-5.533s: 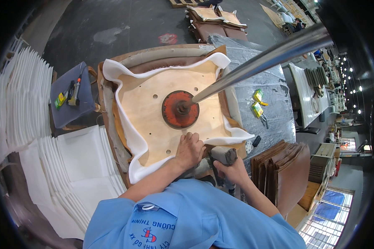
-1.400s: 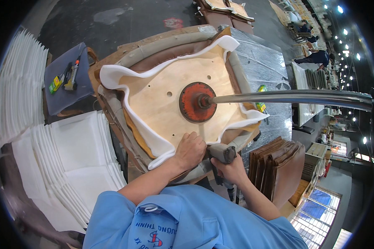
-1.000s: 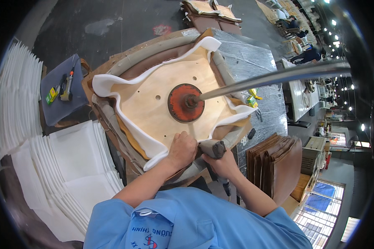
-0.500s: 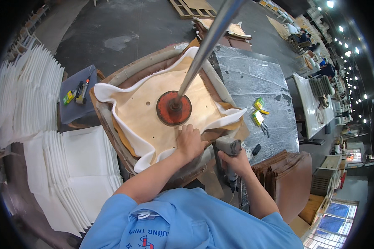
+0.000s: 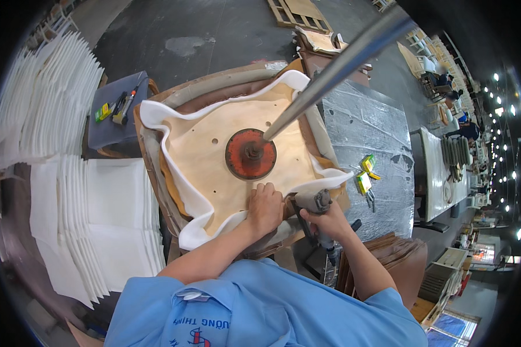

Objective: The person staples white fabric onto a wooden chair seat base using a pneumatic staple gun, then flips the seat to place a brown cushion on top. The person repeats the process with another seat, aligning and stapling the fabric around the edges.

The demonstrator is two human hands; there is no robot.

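In front of me a pale plywood seat panel [image 5: 200,156] lies on white foam [image 5: 176,205], whose edges curl up around it. A red round plate [image 5: 234,153] with a long metal rod [image 5: 341,72] presses on the panel's middle. At the near edge, my left hand [image 5: 265,209] is closed, its bent fingertips over a brown cover [image 5: 290,207] folded up onto the wood. My right hand [image 5: 329,222] grips a grey staple gun [image 5: 311,200] just right of it. The gun's nose is close to the folded cover; whether it touches is hard to make out.
White foam sheets [image 5: 121,214] are stacked at left, near a blue-grey padded stool [image 5: 110,130] bearing tools. Right stands a plastic-wrapped table [image 5: 359,121] with yellow-green boxes [image 5: 364,182] and pliers [image 5: 370,201]. Brown cover pieces [image 5: 396,260] are piled near my right arm. People work far right.
My right hand has brought the staple gun left, closer to my left hand and the folded cover. My left hand stays at the near edge. The whole view has shifted slightly.
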